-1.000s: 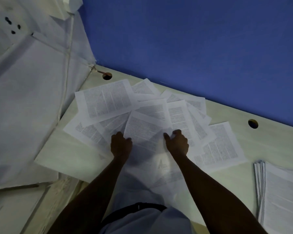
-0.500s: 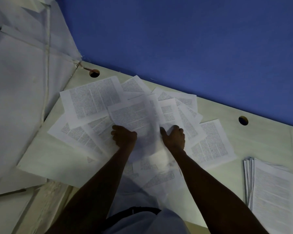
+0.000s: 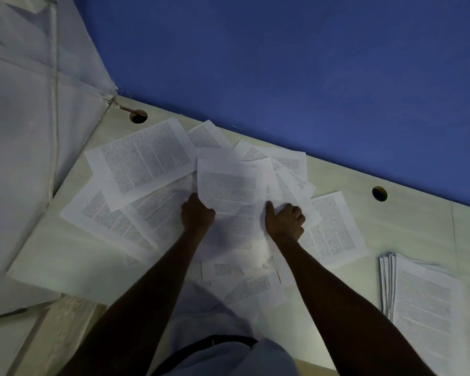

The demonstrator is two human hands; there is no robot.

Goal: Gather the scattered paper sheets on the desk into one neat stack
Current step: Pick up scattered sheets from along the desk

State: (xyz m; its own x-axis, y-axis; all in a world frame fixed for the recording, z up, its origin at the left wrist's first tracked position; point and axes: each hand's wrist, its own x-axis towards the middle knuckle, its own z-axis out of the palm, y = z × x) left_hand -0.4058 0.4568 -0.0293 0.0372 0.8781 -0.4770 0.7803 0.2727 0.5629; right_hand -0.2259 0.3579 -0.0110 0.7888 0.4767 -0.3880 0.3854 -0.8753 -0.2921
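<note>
While the left hand [image 3: 197, 213] and right hand [image 3: 284, 221] pinch one white printed sheet [image 3: 228, 191] mid-desk, many sheets remain fanned across the pale desk [image 3: 407, 213]; gathering looks barely begun.

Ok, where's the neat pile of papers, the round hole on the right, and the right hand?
Neat pile [image 3: 423, 297], head view, top sheet's middle.
Round hole [image 3: 379, 193], head view, its dark middle.
Right hand [image 3: 284, 221], head view, its back.
</note>
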